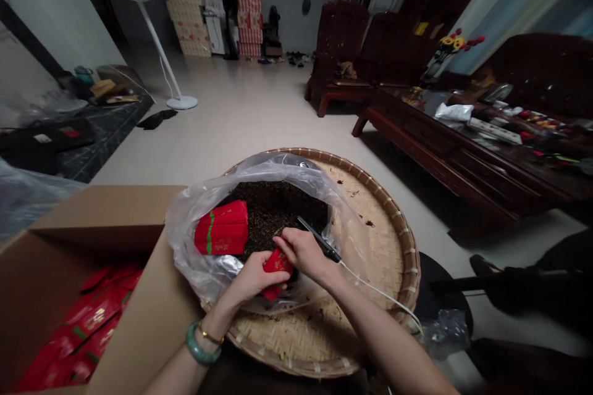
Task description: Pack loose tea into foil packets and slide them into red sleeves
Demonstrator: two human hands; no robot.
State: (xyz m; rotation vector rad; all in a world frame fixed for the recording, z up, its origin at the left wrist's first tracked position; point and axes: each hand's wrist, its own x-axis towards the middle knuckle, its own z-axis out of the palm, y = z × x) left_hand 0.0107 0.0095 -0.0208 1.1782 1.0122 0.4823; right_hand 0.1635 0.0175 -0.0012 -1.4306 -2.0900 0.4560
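Between both hands is a small red packet [277,262] with gold print. My left hand [252,274] is closed around its lower part. The fingers of my right hand [302,250] pinch the packet's upper edge; whether they also hold something small I cannot tell. Below the hands, a clear plastic bag [185,216] stands open, with dark loose tea leaves [273,200] inside. On the leaves at the left lies a stack of flat red packets [225,228] with a green stripe. A black clamp-like tool [327,248] with a white cord lies just behind my right hand.
The bag rests on a round woven bamboo tray [384,241] with scattered leaf bits. At the left stands an open cardboard box [139,315] holding several red packets [92,321]. A white cord [384,293] crosses the tray. Beyond are a dark wooden table [435,142] and a standing fan [160,52].
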